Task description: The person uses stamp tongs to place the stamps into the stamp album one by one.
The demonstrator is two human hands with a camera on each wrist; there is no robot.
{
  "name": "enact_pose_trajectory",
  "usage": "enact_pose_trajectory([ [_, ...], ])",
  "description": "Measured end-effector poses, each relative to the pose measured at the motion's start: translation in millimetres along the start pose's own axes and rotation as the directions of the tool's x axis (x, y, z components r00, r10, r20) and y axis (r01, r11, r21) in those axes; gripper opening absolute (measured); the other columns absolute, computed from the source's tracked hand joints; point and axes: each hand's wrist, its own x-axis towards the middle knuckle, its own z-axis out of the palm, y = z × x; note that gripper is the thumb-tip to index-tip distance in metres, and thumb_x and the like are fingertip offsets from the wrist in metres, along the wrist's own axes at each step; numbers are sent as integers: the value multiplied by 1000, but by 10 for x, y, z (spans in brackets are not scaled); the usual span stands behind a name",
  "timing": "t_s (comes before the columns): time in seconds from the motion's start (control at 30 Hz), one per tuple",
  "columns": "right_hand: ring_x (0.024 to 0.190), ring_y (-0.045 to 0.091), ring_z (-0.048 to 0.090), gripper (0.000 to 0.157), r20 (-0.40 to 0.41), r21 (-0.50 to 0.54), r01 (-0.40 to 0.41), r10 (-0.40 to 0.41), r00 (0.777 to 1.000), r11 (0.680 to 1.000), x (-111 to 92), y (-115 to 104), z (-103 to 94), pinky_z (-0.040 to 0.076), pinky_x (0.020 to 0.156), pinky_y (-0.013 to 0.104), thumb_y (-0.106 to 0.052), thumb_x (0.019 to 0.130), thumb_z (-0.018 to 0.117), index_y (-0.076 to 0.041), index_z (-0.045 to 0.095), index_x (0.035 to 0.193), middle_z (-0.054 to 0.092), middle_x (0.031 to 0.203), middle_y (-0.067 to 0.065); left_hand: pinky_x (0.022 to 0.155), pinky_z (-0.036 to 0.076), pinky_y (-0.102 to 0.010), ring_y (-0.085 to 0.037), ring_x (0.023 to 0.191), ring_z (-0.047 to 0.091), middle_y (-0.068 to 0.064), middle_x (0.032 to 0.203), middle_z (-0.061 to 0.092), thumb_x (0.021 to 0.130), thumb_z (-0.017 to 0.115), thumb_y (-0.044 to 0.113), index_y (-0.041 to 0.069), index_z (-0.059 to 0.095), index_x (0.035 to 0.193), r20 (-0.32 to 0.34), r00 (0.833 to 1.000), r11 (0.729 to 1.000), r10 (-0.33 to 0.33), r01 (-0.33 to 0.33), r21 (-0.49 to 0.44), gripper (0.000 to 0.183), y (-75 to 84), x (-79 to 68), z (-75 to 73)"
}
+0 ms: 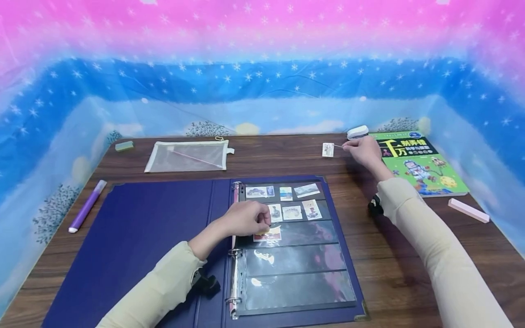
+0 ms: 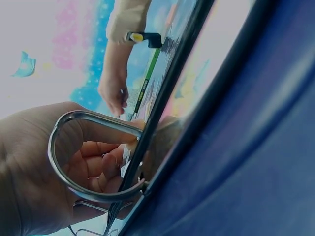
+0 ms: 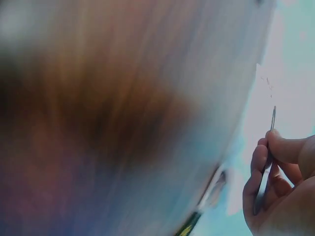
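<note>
My right hand (image 1: 362, 151) pinches a pair of slim metal tweezers (image 3: 268, 164). Right at the tweezers' tip is a small pale stamp (image 1: 327, 150), near the far edge of the table. My left hand (image 1: 248, 217), fingers loosely curled, rests over the stamp album's dark pocket page (image 1: 295, 262), beside the binder rings. Just below its fingertips a red and yellow stamp (image 1: 267, 235) lies in the third row. Several stamps fill the two rows above, among them a pale stamp (image 1: 292, 212). In the left wrist view a metal ring (image 2: 59, 162) crosses in front of the left hand.
The album's blue cover (image 1: 156, 237) lies spread open at left. Behind it is a mesh zip pouch (image 1: 188, 156); a purple marker (image 1: 87, 206) and a green eraser-like block (image 1: 124, 146) lie left. A green book (image 1: 424, 166), white case (image 1: 357, 131) and pale pink bar (image 1: 469, 210) are at right.
</note>
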Motion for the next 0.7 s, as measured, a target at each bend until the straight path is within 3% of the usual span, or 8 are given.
enact_pose_trajectory([
  [0.13, 82, 25, 60, 26, 21, 91, 81, -83, 996, 993, -215, -225, -24, 40, 64, 29, -27, 89, 62, -9, 72, 104, 68, 106, 18, 62, 38, -25, -2, 60, 51, 12, 65, 60, 80, 68, 21, 22, 64, 76, 1, 1000, 1000, 5, -5, 3, 6, -35, 3, -19],
  [0.33, 76, 13, 63, 21, 159, 191, 135, -167, 973, 972, -607, -511, -25, 45, 63, 23, -21, 87, 65, -7, 72, 101, 71, 100, 16, 63, 38, -24, -3, 59, 51, 12, 65, 60, 80, 67, 21, 21, 64, 78, 4, 1000, 1000, 24, -23, -10, 4, -60, 51, -34],
  [0.57, 66, 13, 57, 17, 230, 206, 176, -222, 948, 963, -1063, -646, 146, 40, 58, 24, -17, 87, 65, -7, 74, 97, 71, 86, 13, 64, 39, -25, -2, 59, 50, 12, 64, 58, 80, 67, 22, 21, 64, 79, 20, 999, 999, 32, -32, -24, 3, -63, 50, -15],
  [0.7, 69, 13, 60, 17, 276, 181, 173, -218, 936, 968, -1234, -652, 260, 42, 61, 24, -18, 87, 64, -8, 74, 98, 71, 91, 12, 65, 38, -24, -2, 60, 50, 12, 65, 58, 80, 67, 22, 20, 64, 80, 20, 999, 999, 38, -38, -36, 3, -75, 37, -2],
])
